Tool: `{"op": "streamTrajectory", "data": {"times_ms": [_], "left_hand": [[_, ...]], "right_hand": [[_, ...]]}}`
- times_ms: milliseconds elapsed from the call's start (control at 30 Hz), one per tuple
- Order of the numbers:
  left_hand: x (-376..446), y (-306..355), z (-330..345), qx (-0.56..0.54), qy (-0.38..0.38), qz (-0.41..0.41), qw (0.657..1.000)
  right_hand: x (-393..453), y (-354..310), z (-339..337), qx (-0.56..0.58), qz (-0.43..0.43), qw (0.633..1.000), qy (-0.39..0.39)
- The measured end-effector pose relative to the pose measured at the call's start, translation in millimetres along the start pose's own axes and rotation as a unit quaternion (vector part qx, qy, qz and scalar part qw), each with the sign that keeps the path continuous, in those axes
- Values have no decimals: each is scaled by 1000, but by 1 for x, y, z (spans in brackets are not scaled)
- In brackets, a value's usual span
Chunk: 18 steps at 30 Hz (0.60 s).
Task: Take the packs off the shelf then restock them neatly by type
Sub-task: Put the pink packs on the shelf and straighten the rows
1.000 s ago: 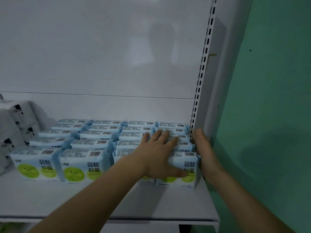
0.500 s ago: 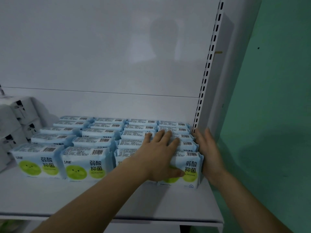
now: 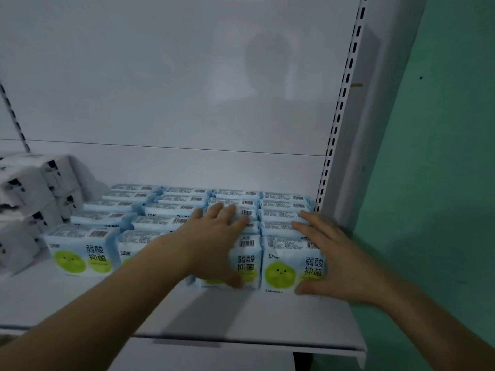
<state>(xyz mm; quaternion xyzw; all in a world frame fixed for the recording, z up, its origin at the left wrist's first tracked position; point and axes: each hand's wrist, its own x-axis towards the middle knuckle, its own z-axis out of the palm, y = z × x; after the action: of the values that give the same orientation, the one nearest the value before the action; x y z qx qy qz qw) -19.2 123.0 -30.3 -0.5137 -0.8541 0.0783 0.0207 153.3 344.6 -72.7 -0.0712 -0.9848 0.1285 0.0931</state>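
Blue packs [image 3: 203, 218] stand upright in 4 columns on the white shelf [image 3: 241, 325], filling its right half back to the rear panel; rightmost column sits against the slotted upright [image 3: 334, 135] at the shelf's right edge. Front strip of the shelf in front of them is bare.

Print on pack fronts: large black characters 弱酸 / 抑菌, two green circles w/ a small smiley face, small blue logo top-left, too blurred to read. Bottom edge of the front right pack [image 3: 292, 266] reads "240mm/5…", rest cut off. Pack tops carry barcodes + fine print, illegible.

Left hand [image 3: 214, 245] lies over the third column from the left, palm down, fingers [image 3: 227, 212] straight and a little spread across the pack tops, thumb down on the face of the front pack [image 3: 249, 261] there. Not curled round anything.

Right hand [image 3: 334, 261] is at the front right pack: fingers spread and straight over the tops of that column, thumb low at the pack's bottom right corner. Blurred, so contact along the side can't be told.

Front left pack [image 3: 80, 250] stands untouched. Left of the blue packs, a stack of white packs [image 3: 29, 191] w/ black marks sits at the shelf's left end, text unreadable. Green wall [image 3: 442, 156] to the right of the shelving.
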Motion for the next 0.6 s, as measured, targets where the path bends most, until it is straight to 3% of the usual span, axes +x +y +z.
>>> {"op": "streamTrajectory", "data": {"times_ms": [267,400,500,600], "left_hand": [[2,-9,16,14,59,15,998],[-13,-16,11,-34,75,5,997],[-39,-45,4,-30,83,-43,995],[-67,-88,11,13,29,-88,996]], "right_hand": [[6,-18,-3,-99,42,994,10],[3,-37,-10,-188,55,981,9],[14,-75,-9,-176,6,984,37],[35,-115,5,-166,-67,984,26]]}}
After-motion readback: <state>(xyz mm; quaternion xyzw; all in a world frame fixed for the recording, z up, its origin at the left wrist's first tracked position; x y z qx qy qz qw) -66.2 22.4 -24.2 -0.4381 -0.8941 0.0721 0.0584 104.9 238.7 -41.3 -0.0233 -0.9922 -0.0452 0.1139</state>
